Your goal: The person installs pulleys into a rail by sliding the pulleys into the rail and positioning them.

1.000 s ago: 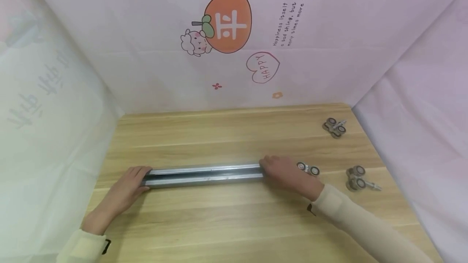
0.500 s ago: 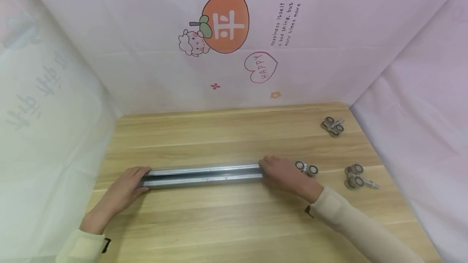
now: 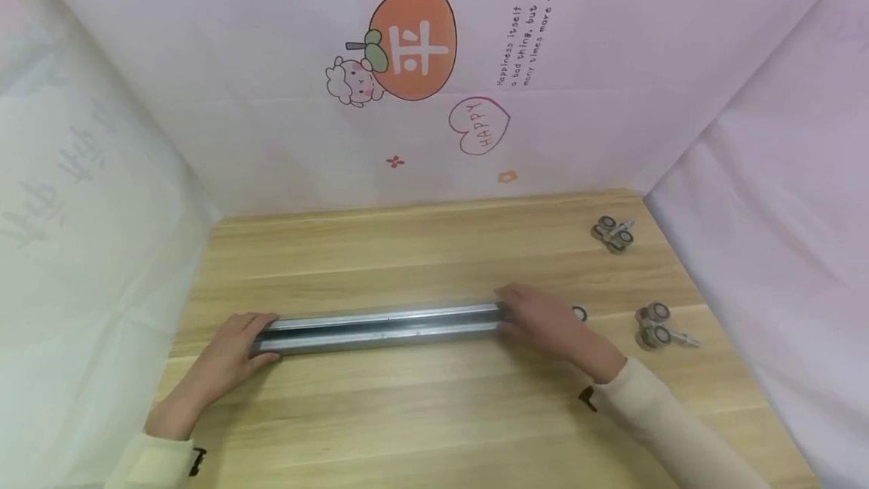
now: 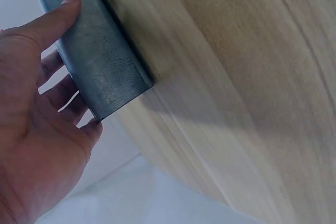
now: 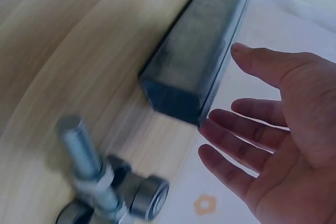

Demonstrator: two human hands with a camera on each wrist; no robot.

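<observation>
A grey metal channel rail (image 3: 380,336) lies lengthwise on the wooden table, its long slot facing up. My left hand (image 3: 227,357) grips its left end; in the left wrist view the thumb lies along one side wall of the rail (image 4: 100,51) and the fingers reach round the end. At the other end is my right hand (image 3: 550,327). The right wrist view shows the fingers of this hand (image 5: 294,129) spread and fairly straight, thumb and fingertips right by the rail's end. A roller trolley (image 3: 579,313) is mostly hidden behind the right hand; its threaded bolt (image 5: 81,148) shows close up.
Two more roller trolleys with bolts lie on the right of the wooden table (image 3: 421,413): one near the back corner (image 3: 614,235), one closer (image 3: 655,325). Pale printed cloth (image 3: 271,59) walls in the table at the back and both sides.
My right hand has moved a little right, its fingers loosening at the rail's end, and now covers more of the nearest trolley. The left hand keeps its grip. The head view has shifted slightly.
</observation>
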